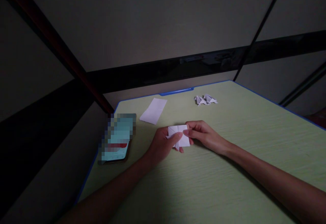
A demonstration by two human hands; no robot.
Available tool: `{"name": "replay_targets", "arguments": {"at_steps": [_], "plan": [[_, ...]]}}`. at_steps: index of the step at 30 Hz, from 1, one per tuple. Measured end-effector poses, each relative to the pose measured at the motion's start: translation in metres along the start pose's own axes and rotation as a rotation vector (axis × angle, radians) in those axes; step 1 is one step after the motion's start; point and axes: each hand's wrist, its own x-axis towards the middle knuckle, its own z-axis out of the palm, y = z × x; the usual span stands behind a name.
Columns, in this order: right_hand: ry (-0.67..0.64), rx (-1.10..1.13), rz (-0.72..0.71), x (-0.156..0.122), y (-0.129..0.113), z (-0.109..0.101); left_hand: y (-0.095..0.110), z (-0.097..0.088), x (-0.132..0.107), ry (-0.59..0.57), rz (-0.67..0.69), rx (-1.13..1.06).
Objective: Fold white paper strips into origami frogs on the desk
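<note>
A small folded white paper (184, 140) with crease lines is held between both hands, just above the table. My left hand (163, 145) grips it from the left, thumb pressed on top and fingers underneath. At its right edge my right hand (203, 134) pinches the paper between thumb and fingers. A loose flap sticks out near the lower left of the paper. The fingers beneath it are mostly hidden.
The light green table (254, 142) has a blue edge. Two folded paper figures (205, 100) stand at the back right. A flat white sheet (154, 111) lies at the back left, near a phone (119, 139) with a lit, blurred screen. Cabinet panels (163, 23) rise behind.
</note>
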Motion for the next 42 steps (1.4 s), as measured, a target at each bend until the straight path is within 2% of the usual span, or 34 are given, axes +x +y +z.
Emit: {"name": "replay_targets", "arguments": {"at_steps": [9,15,17,29,35,39,42], "plan": [[0.013,-0.003,-0.03,0.0,0.0,0.001,0.0,0.002,0.001,0.054,-0.032,0.013],[0.097,-0.056,-0.057,0.002,0.001,0.0,-0.007,-0.002,0.005,0.058,0.0,-0.158],[0.108,-0.067,-0.057,0.003,0.002,-0.002,-0.007,-0.003,0.006,0.049,-0.004,-0.154],[0.014,-0.068,0.02,0.003,0.001,-0.006,-0.002,-0.001,0.002,0.013,0.001,0.021],[-0.074,0.033,-0.008,0.003,0.007,-0.011,0.001,-0.004,0.002,-0.039,0.023,0.021],[-0.141,0.095,0.033,0.002,0.008,-0.018,-0.002,-0.006,0.004,-0.043,0.021,0.026],[-0.092,0.173,0.012,0.001,0.003,-0.023,-0.003,-0.007,0.005,-0.016,0.012,-0.009]]}}
